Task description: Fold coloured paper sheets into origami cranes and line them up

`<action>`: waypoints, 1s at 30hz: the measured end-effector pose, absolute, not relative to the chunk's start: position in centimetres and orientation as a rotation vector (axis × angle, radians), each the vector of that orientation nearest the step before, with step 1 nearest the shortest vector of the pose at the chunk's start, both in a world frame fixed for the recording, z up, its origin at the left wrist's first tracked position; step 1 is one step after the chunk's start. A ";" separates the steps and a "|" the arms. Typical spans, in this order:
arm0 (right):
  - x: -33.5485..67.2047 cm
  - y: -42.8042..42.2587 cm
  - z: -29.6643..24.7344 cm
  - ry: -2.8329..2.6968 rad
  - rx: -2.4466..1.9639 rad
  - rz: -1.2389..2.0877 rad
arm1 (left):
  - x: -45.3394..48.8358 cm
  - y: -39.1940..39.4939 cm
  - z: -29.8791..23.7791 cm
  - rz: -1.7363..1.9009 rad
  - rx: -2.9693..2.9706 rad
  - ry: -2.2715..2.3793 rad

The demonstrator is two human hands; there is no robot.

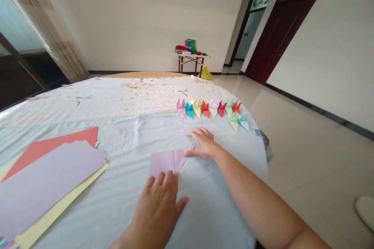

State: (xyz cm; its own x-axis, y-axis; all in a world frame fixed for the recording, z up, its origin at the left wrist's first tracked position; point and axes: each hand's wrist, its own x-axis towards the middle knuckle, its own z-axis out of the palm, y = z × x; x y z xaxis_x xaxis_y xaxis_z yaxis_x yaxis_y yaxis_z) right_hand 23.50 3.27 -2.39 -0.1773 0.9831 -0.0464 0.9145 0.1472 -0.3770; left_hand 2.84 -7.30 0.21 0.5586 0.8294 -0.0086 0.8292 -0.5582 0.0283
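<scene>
A folded sheet of light purple paper (163,160) lies on the cloth in front of me, with a crease running down near its right part and a pointed right corner. My left hand (159,206) rests flat on its lower edge, fingers stretched forward and thumb out to the side. At the right corner, my right hand (203,144) touches the paper with its thumb, while the other fingers spread over the cloth beyond. Several folded paper cranes (205,109) in mixed colours stand in a row past my right hand, with two pale green and blue ones in front.
Stacked sheets of purple paper (55,183), red paper (58,140) and yellow paper (64,206) lie at the left. A floral tablecloth (131,124) covers the round table. A small side table (191,56) with a colourful bag stands by the wall, near a yellow bag (206,73).
</scene>
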 end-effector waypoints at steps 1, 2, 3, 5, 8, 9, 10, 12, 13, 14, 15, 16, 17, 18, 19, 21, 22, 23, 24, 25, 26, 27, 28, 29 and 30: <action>23.7 3.3 -2.3 -2.191 -1.881 0.467 | 2.9 -7.2 0.4 0.013 2.746 1.455; 23.8 3.3 -2.1 -2.175 -1.890 0.454 | 2.9 -7.1 0.5 0.018 2.740 1.451; 23.9 3.3 -2.0 -2.165 -1.881 0.441 | 2.8 -6.9 0.7 0.023 2.731 1.444; 23.9 3.3 -1.6 -2.174 -1.801 0.427 | 2.7 -6.3 0.9 0.050 2.705 1.428; 23.6 3.0 -1.1 -2.236 -1.606 0.457 | 2.2 -5.0 0.8 0.190 2.630 1.443; 23.4 2.8 -1.0 -2.257 -1.546 0.471 | 2.1 -4.5 0.6 0.242 2.595 1.461; 23.3 2.8 -0.9 -2.275 -1.496 0.482 | 1.9 -4.2 0.3 0.272 2.564 1.473; 22.9 2.6 -0.9 -2.303 -1.437 0.487 | 1.8 -3.7 -0.1 0.289 2.539 1.468; 22.8 2.6 -0.9 -2.317 -1.428 0.484 | 1.8 -3.6 -0.3 0.288 2.544 1.459; 22.6 2.6 -1.0 -2.330 -1.429 0.480 | 1.9 -3.6 -0.4 0.289 2.557 1.450; 22.4 2.6 -1.0 -2.342 -1.436 0.473 | 1.9 -3.6 -0.5 0.290 2.571 1.445; 22.2 2.6 -1.1 -2.351 -1.443 0.465 | 2.0 -3.6 -0.5 0.289 2.583 1.444; 22.1 2.6 -1.1 -2.355 -1.447 0.455 | 2.1 -3.7 -0.5 0.283 2.590 1.444; 22.0 2.6 -1.1 -2.354 -1.448 0.444 | 2.2 -3.8 -0.4 0.272 2.595 1.443; 21.9 2.6 -1.1 -2.353 -1.443 0.437 | 2.3 -3.8 -0.4 0.258 2.601 1.438; 21.8 2.6 -1.1 -2.352 -1.410 0.453 | 2.4 -3.8 -0.3 0.234 2.612 1.429; 21.8 2.6 -1.2 -2.345 -1.388 0.490 | 2.4 -3.8 -0.2 0.228 2.616 1.429; 21.8 2.6 -1.3 -2.325 -1.369 0.548 | 2.4 -3.8 -0.2 0.227 2.618 1.433; 21.8 2.6 -1.4 -2.289 -1.354 0.621 | 2.4 -3.8 -0.1 0.232 2.619 1.440; 21.7 2.6 -1.5 -2.234 -1.345 0.701 | 2.4 -3.8 -0.1 0.240 2.619 1.450; 21.6 2.5 -1.6 -2.168 -1.336 0.782 | 2.4 -3.8 -0.1 0.251 2.620 1.467; 21.5 2.4 -1.7 -2.098 -1.324 0.861 | 2.4 -3.8 0.0 0.261 2.621 1.489; 21.3 2.3 -1.7 -2.032 -1.303 0.938 | 2.5 -3.8 0.0 0.271 2.625 1.510; 21.1 2.2 -1.5 -1.977 -1.269 1.013 | 2.5 -3.8 0.1 0.284 2.627 1.529; 21.0 2.0 -1.3 -1.930 -1.222 1.090 | 2.4 -3.8 0.2 0.306 2.625 1.538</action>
